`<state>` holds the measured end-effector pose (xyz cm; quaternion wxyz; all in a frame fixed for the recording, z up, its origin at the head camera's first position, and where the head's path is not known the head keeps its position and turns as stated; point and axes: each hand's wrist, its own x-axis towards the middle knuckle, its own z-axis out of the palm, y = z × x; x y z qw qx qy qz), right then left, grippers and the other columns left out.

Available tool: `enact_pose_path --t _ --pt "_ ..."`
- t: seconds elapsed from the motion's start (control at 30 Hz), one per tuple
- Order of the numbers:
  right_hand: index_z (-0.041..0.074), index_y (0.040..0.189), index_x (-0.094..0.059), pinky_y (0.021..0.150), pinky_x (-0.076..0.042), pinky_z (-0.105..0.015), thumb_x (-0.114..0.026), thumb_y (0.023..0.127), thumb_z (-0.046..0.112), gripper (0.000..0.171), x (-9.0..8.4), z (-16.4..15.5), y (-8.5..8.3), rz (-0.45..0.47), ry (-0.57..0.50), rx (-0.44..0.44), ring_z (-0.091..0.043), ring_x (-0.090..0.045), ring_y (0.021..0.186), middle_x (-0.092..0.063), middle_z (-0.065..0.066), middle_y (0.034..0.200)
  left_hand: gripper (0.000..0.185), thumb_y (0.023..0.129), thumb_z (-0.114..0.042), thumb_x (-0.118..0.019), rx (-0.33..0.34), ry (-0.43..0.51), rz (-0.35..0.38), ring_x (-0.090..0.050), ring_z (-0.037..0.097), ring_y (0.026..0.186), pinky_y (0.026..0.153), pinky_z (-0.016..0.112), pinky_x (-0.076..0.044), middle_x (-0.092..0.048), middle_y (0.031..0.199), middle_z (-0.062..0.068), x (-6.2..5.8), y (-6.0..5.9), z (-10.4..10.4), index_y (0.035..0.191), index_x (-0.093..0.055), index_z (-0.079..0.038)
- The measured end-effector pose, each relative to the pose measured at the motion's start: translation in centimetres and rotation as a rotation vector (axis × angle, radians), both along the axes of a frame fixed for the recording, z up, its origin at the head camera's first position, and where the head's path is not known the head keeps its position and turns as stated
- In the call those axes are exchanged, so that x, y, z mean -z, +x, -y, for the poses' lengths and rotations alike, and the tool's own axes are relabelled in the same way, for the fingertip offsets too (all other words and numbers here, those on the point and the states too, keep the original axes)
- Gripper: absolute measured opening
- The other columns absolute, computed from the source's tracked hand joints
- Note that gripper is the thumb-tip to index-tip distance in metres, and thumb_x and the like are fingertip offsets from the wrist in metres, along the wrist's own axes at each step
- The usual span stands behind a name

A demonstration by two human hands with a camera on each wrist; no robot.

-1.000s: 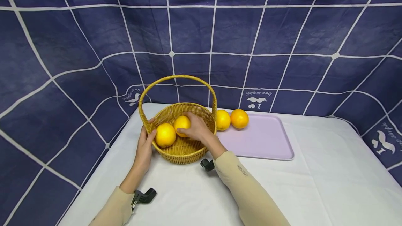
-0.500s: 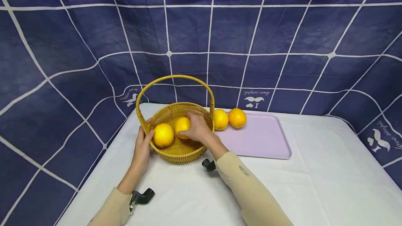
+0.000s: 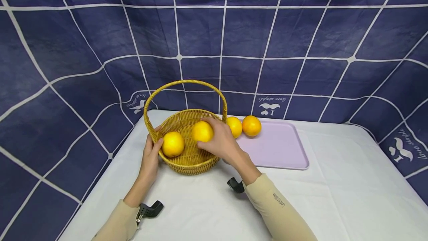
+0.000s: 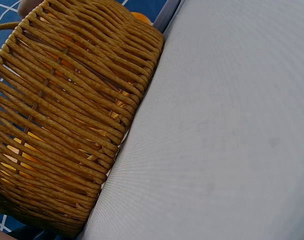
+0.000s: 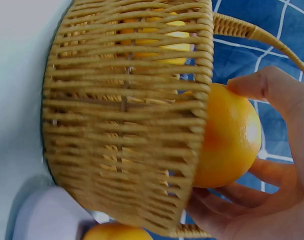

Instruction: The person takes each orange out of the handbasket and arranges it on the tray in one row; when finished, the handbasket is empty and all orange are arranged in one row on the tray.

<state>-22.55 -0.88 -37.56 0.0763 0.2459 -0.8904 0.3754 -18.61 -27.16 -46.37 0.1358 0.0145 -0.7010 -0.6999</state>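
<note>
A wicker basket (image 3: 187,166) with a hoop handle stands on the white table. My right hand (image 3: 220,142) grips an orange (image 3: 202,131), lifted just above the basket's rim (image 5: 204,75); the right wrist view shows the orange (image 5: 232,135) held by fingers (image 5: 272,85) and palm. A second orange (image 3: 172,144) lies inside the basket at the left. My left hand (image 3: 151,151) holds the basket's left rim, thumb by that orange. The left wrist view shows only the basket wall (image 4: 67,115) and the tablecloth.
A lilac tray (image 3: 277,148) lies right of the basket, with two oranges (image 3: 234,126) (image 3: 251,125) at its far left corner. The white table (image 3: 334,196) stretches to the right and front. Blue checked cloth hangs behind and on both sides.
My right hand has lifted its orange from the basket floor up and to the right, to rim height. The left hand stays on the rim.
</note>
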Motion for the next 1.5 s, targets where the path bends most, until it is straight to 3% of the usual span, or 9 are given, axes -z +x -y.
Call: enact_pose_path --t 0.3,0.57,0.77,0.9,1.0,1.07,1.13,1.3,1.5 --pt "0.022 0.146 -0.059 0.093 -0.056 -0.044 -0.083 0.076 0.032 0.075 -0.9 -2.6 1.9 -0.043 -0.017 0.036 -0.022 -0.062 0.113 -0.067 0.003 0.135 0.050 0.114 -0.023 -0.043 0.003 -0.011 0.005 -0.029 0.018 0.156 0.132 0.045 -0.013 -0.036 0.169 -0.002 0.1 0.0 -0.1 0.163 -0.034 -0.020" --pt "0.020 0.143 -0.060 0.092 -0.056 -0.046 -0.085 0.075 0.031 0.073 -1.6 -4.9 2.1 -0.082 -0.054 0.081 -0.025 -0.064 0.111 -0.069 -0.001 0.132 0.050 0.114 -0.023 -0.043 0.001 -0.009 0.011 -0.029 0.018 0.156 0.132 0.045 -0.014 -0.035 0.169 -0.003 0.0 0.1 -0.1 0.163 -0.034 -0.021" --pt "0.018 0.139 -0.063 0.086 -0.061 -0.042 -0.086 0.076 0.025 0.067 -3.0 -7.4 1.5 -0.119 -0.161 0.106 -0.023 -0.068 0.106 -0.072 -0.002 0.124 0.050 0.114 -0.025 -0.043 0.004 -0.016 0.018 -0.029 0.018 0.156 0.131 0.045 -0.014 -0.034 0.169 -0.002 0.0 0.2 -0.1 0.163 -0.034 -0.022" --pt "0.017 0.140 -0.063 0.096 -0.055 -0.042 -0.086 0.078 0.024 0.066 -3.7 -9.1 0.8 -0.129 -0.180 0.155 -0.023 -0.070 0.109 -0.074 -0.005 0.124 0.050 0.114 -0.025 -0.043 0.001 -0.022 0.005 -0.029 0.019 0.156 0.131 0.045 -0.014 -0.035 0.169 -0.002 -0.2 0.1 -0.1 0.163 -0.033 -0.021" --pt "0.018 0.141 -0.063 0.095 -0.054 -0.045 -0.085 0.079 0.026 0.066 -3.9 -10.5 0.3 -0.116 -0.162 0.210 -0.025 -0.069 0.109 -0.073 -0.006 0.125 0.051 0.114 -0.024 -0.043 -0.001 -0.017 0.010 -0.028 0.019 0.156 0.131 0.045 -0.014 -0.034 0.170 -0.001 -0.1 0.1 0.0 0.164 -0.033 -0.021" --pt "0.017 0.142 -0.062 0.095 -0.052 -0.048 -0.085 0.080 0.027 0.067 -3.9 -11.4 -0.1 -0.110 -0.150 0.254 -0.028 -0.067 0.109 -0.073 -0.008 0.127 0.051 0.114 -0.024 -0.043 -0.002 -0.017 0.018 -0.027 0.019 0.157 0.132 0.046 -0.014 -0.033 0.170 -0.001 0.0 0.1 0.0 0.164 -0.033 -0.021" --pt "0.018 0.142 -0.062 0.089 -0.058 -0.051 -0.085 0.080 0.028 0.067 -3.7 -12.4 -0.5 -0.115 -0.138 0.303 -0.030 -0.067 0.108 -0.072 -0.009 0.129 0.051 0.114 -0.024 -0.042 0.000 -0.018 0.023 -0.027 0.019 0.157 0.132 0.047 -0.013 -0.033 0.170 -0.001 0.1 0.2 0.0 0.164 -0.032 -0.022" --pt "0.013 0.144 -0.060 0.091 -0.058 -0.056 -0.083 0.081 0.026 0.068 -2.9 -14.4 -1.8 -0.129 -0.127 0.390 -0.038 -0.067 0.108 -0.069 -0.014 0.137 0.051 0.114 -0.027 -0.043 0.006 -0.020 0.011 -0.027 0.019 0.157 0.131 0.047 -0.014 -0.033 0.170 -0.001 0.0 0.1 0.0 0.164 -0.032 -0.022" --pt "0.007 0.144 -0.059 0.094 -0.053 -0.056 -0.081 0.081 0.024 0.069 -1.0 -15.9 -3.1 -0.104 -0.110 0.490 -0.041 -0.064 0.108 -0.068 -0.018 0.134 0.051 0.114 -0.027 -0.043 0.014 -0.006 0.009 -0.028 0.018 0.156 0.131 0.047 -0.014 -0.035 0.169 0.001 0.0 0.0 0.0 0.164 -0.033 -0.021"
